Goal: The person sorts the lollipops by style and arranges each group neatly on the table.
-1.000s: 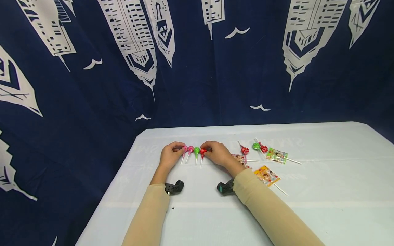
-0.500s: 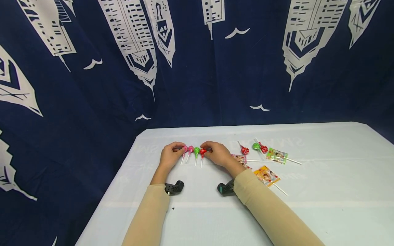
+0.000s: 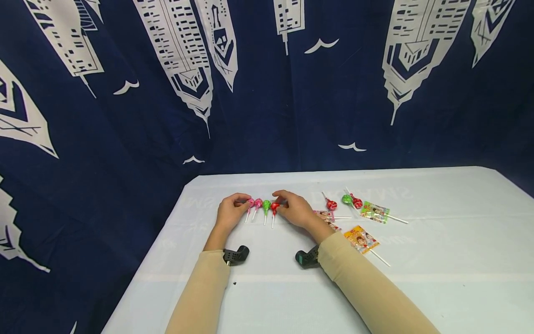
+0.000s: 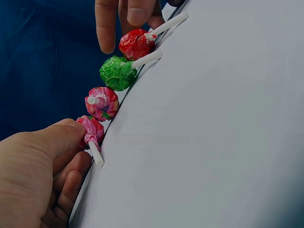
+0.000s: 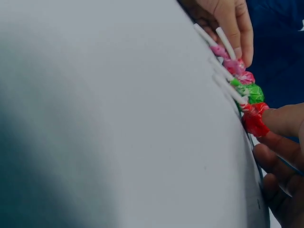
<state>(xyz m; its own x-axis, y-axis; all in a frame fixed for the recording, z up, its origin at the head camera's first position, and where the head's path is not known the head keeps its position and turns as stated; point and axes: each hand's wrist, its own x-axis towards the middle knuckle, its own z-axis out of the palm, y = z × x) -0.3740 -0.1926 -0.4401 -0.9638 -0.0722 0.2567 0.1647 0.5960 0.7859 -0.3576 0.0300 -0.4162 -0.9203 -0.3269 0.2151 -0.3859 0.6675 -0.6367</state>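
- Clock directions are as in the head view, 12 at the far edge of the table (image 3: 417, 287).
- Four pops lie side by side on the white table, sticks pointing roughly to 6: outer pink pop (image 3: 251, 202), inner pink pop (image 3: 258, 203), green pop (image 3: 266, 205) and red pop (image 3: 274, 206), in order from 9 to 3. They sit close together; whether every ball touches its neighbour I cannot tell.
- Left hand (image 3: 229, 212), at the row's 9 o'clock end: narrow, pinching the outer pink pop's ball between thumb and finger.
- Right hand (image 3: 295, 209), at the 3 o'clock end: thumb at the red pop's ball, index finger spread away and clear of it toward 12, so no pinch. Whether the thumb presses the ball is hard to tell.
- Near the right hand's 3 o'clock: pink packet (image 3: 325, 214), partly behind the wrist, and far red pop (image 3: 331, 205), its stick toward 10 or 11.
- Further toward 3: far green pop (image 3: 346, 199) and third red pop (image 3: 357, 203), crossed, then green packet (image 3: 375, 211).
- At the right hand's 4 o'clock: orange packet (image 3: 361, 239), stick toward 4.
- At 12, beyond the table: navy cloth (image 3: 258, 139) with white buildings.
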